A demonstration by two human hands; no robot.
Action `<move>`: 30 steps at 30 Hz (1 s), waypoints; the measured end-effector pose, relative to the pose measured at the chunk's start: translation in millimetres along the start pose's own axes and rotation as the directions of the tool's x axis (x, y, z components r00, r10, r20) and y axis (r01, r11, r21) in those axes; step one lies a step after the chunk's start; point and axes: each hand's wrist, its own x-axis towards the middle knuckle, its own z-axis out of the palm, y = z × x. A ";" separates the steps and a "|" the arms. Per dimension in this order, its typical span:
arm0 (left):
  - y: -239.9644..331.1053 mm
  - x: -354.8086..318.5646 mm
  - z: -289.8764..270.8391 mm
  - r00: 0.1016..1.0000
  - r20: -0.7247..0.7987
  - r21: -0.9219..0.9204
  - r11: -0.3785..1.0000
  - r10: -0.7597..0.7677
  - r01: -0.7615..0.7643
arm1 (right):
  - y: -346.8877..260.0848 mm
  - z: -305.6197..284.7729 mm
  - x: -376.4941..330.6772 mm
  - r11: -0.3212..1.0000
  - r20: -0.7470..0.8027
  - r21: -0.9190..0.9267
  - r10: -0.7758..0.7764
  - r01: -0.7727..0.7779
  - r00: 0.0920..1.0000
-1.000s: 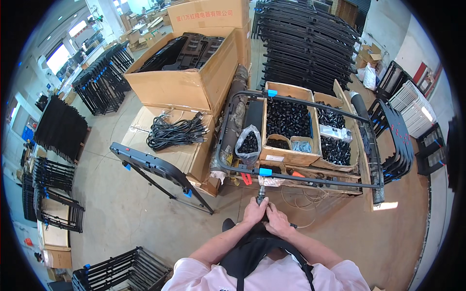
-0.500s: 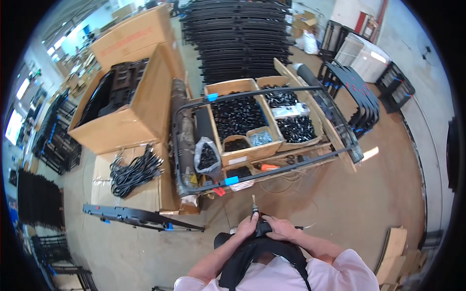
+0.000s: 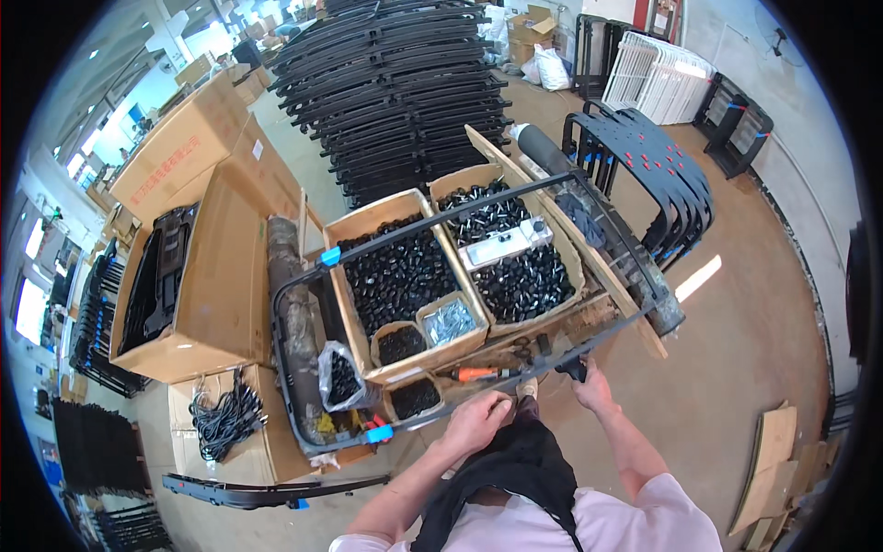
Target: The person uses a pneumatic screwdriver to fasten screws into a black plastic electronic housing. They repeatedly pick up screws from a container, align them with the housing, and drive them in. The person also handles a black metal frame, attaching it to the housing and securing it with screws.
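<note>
A large black rectangular frame lies across a work stand, with blue clips on its bars. My left hand is at the frame's near bar, fingers curled; whether it grips the bar or something small is hidden. To the right, my right hand is closed around a black power drill, held by the near bar. Only part of the drill shows. Beyond my hands, a cardboard bin of black plastic parts stands within the frame. An orange-handled tool lies on the stand's near ledge.
An open carton with black parts stands at left, with a cable bundle in front. Curved black frames are stacked high behind. A wooden plank and roll edge the stand's right. Flat cardboard leans at lower right.
My hands, together on the drill at my front before, have parted. The right carried the drill forward to the frame; the left reached to the near bar. The view moved closer to the stand.
</note>
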 end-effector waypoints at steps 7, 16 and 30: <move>-2.1 194.2 15.9 0.987 -0.161 0.319 0.946 -0.008 0.060 | 36.4 14.1 149.1 0.987 0.065 -0.148 -0.061 0.070 0.996; -106.2 356.3 41.6 0.951 -0.143 0.903 0.356 -0.275 0.239 | 48.1 7.2 179.9 0.995 0.287 -0.076 -0.047 0.072 0.957; -97.1 340.2 37.9 0.937 -0.013 0.385 0.863 -0.349 0.327 | -27.2 -192.3 87.6 0.962 0.626 -0.045 -0.184 0.271 0.757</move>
